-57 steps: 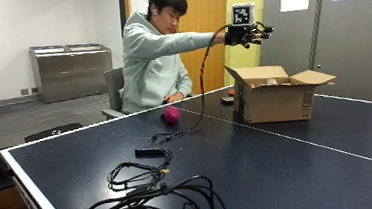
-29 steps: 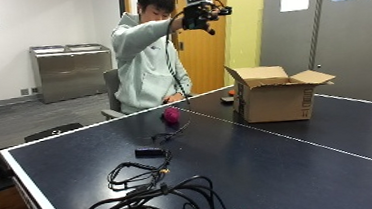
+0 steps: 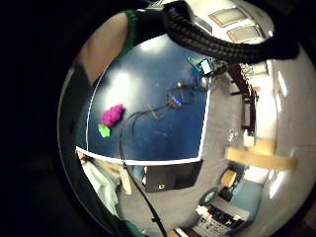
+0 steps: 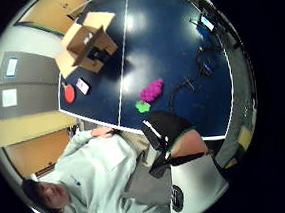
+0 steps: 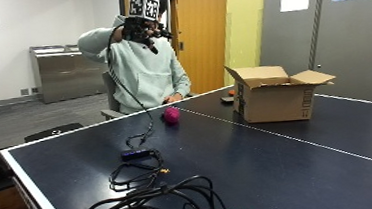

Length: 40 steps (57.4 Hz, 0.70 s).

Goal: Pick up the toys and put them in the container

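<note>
In the outside view, a tangle of black cables [image 5: 146, 198] fills the lower left of the frame on the near end of the dark blue counter [image 5: 257, 164], with a small black box [image 5: 137, 154] just beyond it, left of centre. A single black cord runs up from that box toward the person. Farther back, near the counter's far edge and just left of its white centre line, a magenta toy [image 5: 172, 114] rests on the surface; the palm views show it as a bumpy cluster with a small green piece [image 4: 142, 106] lying just beside it. To the right of the frame's middle, across the white line from the toy and well apart from it, stands an open cardboard box [image 5: 275, 97] with its flaps spread. Behind the box, at the counter's far edge, lie a red paddle [image 4: 69, 93] and a small flat white item [image 4: 82, 85]. Beyond the counter a person in a pale hoodie [image 5: 147, 72] sits facing it, and the gloved right hand [image 5: 141, 28] is raised at the upper left of the frame, in front of the head, high above the counter and well clear of the toy. Nothing shows in its grasp, but whether the fingers are curled or straight cannot be told. The bare hand rests at the counter's far edge near the toy.
</note>
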### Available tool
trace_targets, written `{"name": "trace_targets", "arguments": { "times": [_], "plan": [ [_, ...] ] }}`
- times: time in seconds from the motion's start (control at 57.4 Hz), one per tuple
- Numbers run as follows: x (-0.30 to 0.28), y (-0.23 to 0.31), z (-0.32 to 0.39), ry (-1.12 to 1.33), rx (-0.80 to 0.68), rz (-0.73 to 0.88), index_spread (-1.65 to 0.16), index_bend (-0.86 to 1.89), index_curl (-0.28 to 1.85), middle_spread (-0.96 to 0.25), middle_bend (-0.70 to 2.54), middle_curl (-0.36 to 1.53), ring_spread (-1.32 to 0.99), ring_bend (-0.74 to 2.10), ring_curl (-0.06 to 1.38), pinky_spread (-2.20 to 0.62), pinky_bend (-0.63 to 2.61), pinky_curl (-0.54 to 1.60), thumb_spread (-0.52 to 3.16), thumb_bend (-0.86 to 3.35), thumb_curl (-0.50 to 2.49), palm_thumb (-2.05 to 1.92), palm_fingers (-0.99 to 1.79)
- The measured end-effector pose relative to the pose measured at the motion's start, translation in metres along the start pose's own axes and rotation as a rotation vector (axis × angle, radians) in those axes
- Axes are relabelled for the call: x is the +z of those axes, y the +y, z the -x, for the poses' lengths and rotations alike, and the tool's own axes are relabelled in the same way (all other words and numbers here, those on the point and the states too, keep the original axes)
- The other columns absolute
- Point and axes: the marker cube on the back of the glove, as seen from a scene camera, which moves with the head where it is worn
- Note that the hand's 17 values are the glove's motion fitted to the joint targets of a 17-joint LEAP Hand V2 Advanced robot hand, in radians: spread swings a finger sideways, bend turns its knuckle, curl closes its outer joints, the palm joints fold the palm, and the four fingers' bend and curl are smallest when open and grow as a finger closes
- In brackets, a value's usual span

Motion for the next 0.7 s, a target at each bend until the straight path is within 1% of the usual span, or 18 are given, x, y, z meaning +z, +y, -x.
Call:
{"name": "trace_targets", "arguments": {
  "times": [0.07, 0.157, 0.279, 0.383, 0.471, 0.558, 0.645, 0.697],
  "plan": [
    [0.024, 0.013, 0.007, -0.019, -0.051, 0.01, -0.28, 0.11, 0.21, 0.0, 0.13, 0.23, 0.03, 0.17, 0.25, 0.06, 0.89, 0.32, 1.23, -0.01, 0.38, 0.21, -0.23],
    [0.058, 0.014, 0.017, -0.05, -0.103, 0.034, -0.28, 0.1, 0.21, 0.0, 0.13, 0.23, 0.03, 0.18, 0.25, 0.06, 0.89, 0.32, 1.23, -0.01, 0.37, 0.22, -0.23],
    [0.108, 0.002, 0.036, -0.119, -0.162, 0.064, -0.28, 0.09, 0.19, 0.0, 0.13, 0.22, 0.03, 0.18, 0.25, 0.06, 0.89, 0.32, 1.24, -0.01, 0.36, 0.23, -0.23],
    [0.149, -0.01, 0.051, -0.261, -0.203, 0.149, -0.28, 0.08, 0.18, 0.0, 0.14, 0.23, 0.03, 0.17, 0.25, 0.06, 0.9, 0.33, 1.24, -0.01, 0.35, 0.23, -0.24],
    [0.18, -0.03, 0.049, -0.264, -0.206, 0.204, -0.28, 0.08, 0.18, 0.0, 0.13, 0.23, 0.02, 0.16, 0.25, 0.06, 0.92, 0.34, 1.24, -0.02, 0.34, 0.22, -0.27],
    [0.211, -0.037, 0.063, -0.247, -0.203, 0.242, -0.27, 0.09, 0.17, 0.0, 0.12, 0.22, 0.02, 0.15, 0.24, 0.06, 0.94, 0.35, 1.24, -0.01, 0.34, 0.23, -0.28],
    [0.226, -0.079, 0.04, -0.289, -0.131, 0.293, -0.28, 0.1, 0.17, 0.0, 0.12, 0.22, 0.02, 0.15, 0.23, 0.07, 0.94, 0.35, 1.24, -0.01, 0.34, 0.23, -0.28],
    [0.237, -0.091, 0.038, -0.282, -0.107, 0.319, -0.28, 0.1, 0.17, 0.0, 0.12, 0.22, 0.02, 0.15, 0.23, 0.07, 0.94, 0.35, 1.24, -0.01, 0.34, 0.24, -0.28]
  ]
}}
